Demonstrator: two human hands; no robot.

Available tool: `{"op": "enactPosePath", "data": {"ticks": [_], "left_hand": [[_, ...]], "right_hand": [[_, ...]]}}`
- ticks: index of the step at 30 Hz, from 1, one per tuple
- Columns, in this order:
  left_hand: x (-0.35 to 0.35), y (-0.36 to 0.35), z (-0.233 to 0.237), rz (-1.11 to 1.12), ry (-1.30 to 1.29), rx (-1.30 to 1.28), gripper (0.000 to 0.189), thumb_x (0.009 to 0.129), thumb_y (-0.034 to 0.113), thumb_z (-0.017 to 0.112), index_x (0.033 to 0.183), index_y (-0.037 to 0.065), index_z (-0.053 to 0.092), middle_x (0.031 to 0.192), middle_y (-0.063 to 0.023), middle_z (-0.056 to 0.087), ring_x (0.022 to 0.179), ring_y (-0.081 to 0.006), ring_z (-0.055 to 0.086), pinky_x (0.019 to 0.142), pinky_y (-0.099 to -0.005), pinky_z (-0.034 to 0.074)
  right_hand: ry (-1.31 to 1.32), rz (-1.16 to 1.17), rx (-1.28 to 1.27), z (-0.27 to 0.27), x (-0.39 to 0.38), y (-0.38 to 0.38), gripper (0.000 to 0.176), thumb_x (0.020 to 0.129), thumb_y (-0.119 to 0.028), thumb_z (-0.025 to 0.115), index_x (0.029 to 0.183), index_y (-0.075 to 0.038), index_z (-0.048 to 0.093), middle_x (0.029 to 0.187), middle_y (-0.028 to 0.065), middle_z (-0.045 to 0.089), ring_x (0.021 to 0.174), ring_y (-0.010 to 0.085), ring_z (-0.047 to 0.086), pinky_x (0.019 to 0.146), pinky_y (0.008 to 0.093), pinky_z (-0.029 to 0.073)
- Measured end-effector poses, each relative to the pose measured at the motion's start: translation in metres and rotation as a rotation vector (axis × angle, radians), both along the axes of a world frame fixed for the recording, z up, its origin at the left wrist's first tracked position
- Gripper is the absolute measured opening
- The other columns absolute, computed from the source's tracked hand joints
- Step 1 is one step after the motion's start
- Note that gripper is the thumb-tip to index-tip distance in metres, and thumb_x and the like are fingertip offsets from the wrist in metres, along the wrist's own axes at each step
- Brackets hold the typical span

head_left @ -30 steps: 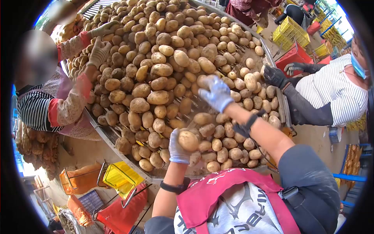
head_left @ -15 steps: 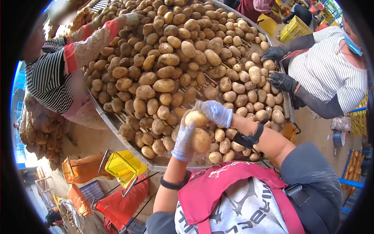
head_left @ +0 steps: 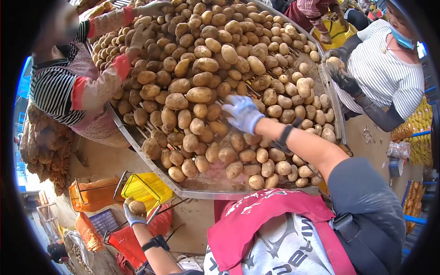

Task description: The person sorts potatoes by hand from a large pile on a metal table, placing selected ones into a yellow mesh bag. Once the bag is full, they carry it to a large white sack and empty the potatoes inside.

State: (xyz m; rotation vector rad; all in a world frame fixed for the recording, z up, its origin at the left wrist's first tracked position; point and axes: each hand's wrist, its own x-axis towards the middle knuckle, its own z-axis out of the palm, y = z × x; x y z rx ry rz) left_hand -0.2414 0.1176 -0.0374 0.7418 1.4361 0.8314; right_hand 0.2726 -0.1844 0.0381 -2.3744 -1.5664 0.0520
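Potatoes (head_left: 199,94) lie heaped across a metal-edged sorting table (head_left: 201,194). My left hand (head_left: 133,216), in a pale glove, is out past the table's lower left edge, closed around a potato (head_left: 137,207); a second one seems to sit behind it. Just below that hand hangs a red sack (head_left: 158,224), with a yellow sack (head_left: 143,191) beside it. Over the middle of the heap, my gloved right hand (head_left: 243,113) has its fingers apart, close to the potatoes and slightly blurred. Nothing shows in its grasp.
A co-worker's gloved hands (head_left: 140,36) reach into the heap at upper left. Across the right edge, another co-worker's dark-gloved hand (head_left: 343,80) is beside a potato (head_left: 337,62). An orange sack (head_left: 96,196) and a blue crate (head_left: 104,222) stand at lower left.
My hands have parted. The left swung down and left off the table with potato in it; the right let go and moved up over the heap. The right-hand co-worker drew back from the table.
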Motion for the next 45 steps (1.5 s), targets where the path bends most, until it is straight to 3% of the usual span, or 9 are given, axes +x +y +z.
{"op": "enactPosePath", "data": {"ticks": [3,9,16,23,26,31,37,40,45], "left_hand": [[0.061,0.000,0.022,-0.212,0.674,0.629,0.056,0.090,0.027,0.057,0.133,-0.001,0.037,0.121,-0.0136,0.050,0.106,-0.0187,0.050,0.092,-0.0348,0.042],[0.319,-0.177,0.113,-1.425,0.272,1.221,0.034,0.081,0.012,0.060,0.113,0.002,0.054,0.121,-0.0151,0.052,0.110,-0.0281,0.051,0.092,-0.0377,0.042],[0.444,-0.209,0.068,-1.517,1.176,1.554,0.041,0.076,0.011,0.061,0.117,0.014,0.055,0.127,-0.0152,0.047,0.113,-0.0350,0.047,0.087,-0.0392,0.047],[0.458,-0.226,0.073,-1.536,1.344,1.281,0.037,0.076,0.016,0.063,0.112,0.011,0.056,0.111,-0.0158,0.054,0.104,-0.0325,0.052,0.083,-0.0367,0.049],[0.444,-0.198,0.036,-1.359,0.757,1.194,0.050,0.075,0.019,0.065,0.122,0.010,0.050,0.113,-0.0148,0.055,0.103,-0.0343,0.055,0.084,-0.0405,0.051],[0.385,-0.232,0.085,-0.866,-0.543,-0.371,0.052,0.080,0.035,0.053,0.125,0.011,0.048,0.110,-0.0095,0.057,0.098,-0.0290,0.059,0.075,-0.0449,0.054],[0.358,-0.297,0.081,-0.605,-0.644,-0.607,0.026,0.087,0.033,0.049,0.084,0.010,0.061,0.082,-0.0090,0.062,0.071,-0.0226,0.060,0.064,-0.0390,0.053],[0.355,-0.314,0.091,-0.686,-0.616,-0.677,0.027,0.087,0.027,0.050,0.103,0.008,0.058,0.082,-0.0101,0.062,0.070,-0.0243,0.058,0.067,-0.0392,0.052],[0.342,-0.316,0.087,-0.835,-0.647,-0.545,0.052,0.089,0.032,0.049,0.134,0.009,0.036,0.091,-0.0144,0.060,0.079,-0.0270,0.060,0.068,-0.0411,0.053]], "right_hand": [[0.020,-0.052,-0.224,-0.022,0.007,0.030,0.036,0.080,-0.025,0.053,0.110,-0.006,0.057,0.118,0.0144,0.052,0.113,0.0290,0.048,0.091,0.0404,0.039],[0.098,-0.137,-0.036,-0.046,-0.058,-0.044,0.048,0.088,-0.038,0.046,0.129,-0.014,0.049,0.138,0.0136,0.041,0.130,0.0309,0.035,0.108,0.0522,0.018],[0.131,0.027,-0.092,-0.031,-0.057,-0.166,0.047,0.086,-0.040,0.051,0.127,-0.018,0.050,0.138,0.0139,0.039,0.131,0.0316,0.033,0.109,0.0522,0.018],[0.088,-0.521,-0.130,-0.036,0.077,-0.161,0.055,0.080,-0.037,0.057,0.129,-0.014,0.048,0.123,0.0171,0.048,0.117,0.0296,0.044,0.101,0.0445,0.029],[0.098,-0.485,-0.252,-0.028,0.076,-0.147,0.060,0.078,-0.041,0.058,0.130,-0.014,0.047,0.124,0.0174,0.047,0.117,0.0294,0.044,0.101,0.0444,0.029],[0.134,-0.201,-0.256,-0.002,0.058,-0.175,0.049,0.074,-0.041,0.062,0.113,-0.012,0.056,0.111,0.0159,0.050,0.105,0.0308,0.050,0.091,0.0393,0.040],[-0.022,-0.303,-0.105,-0.023,0.095,-0.127,0.049,0.074,-0.037,0.063,0.115,-0.011,0.057,0.114,0.0160,0.051,0.105,0.0329,0.051,0.089,0.0421,0.042],[0.058,-0.255,-0.241,-0.028,0.099,-0.102,0.042,0.078,-0.035,0.063,0.113,-0.011,0.058,0.111,0.0168,0.056,0.105,0.0319,0.054,0.088,0.0411,0.044],[1.675,-0.077,0.714,-0.049,0.108,-0.112,0.030,0.086,-0.033,0.058,0.104,-0.009,0.061,0.093,0.0014,0.063,0.084,0.0100,0.058,0.074,0.0264,0.050]]}}
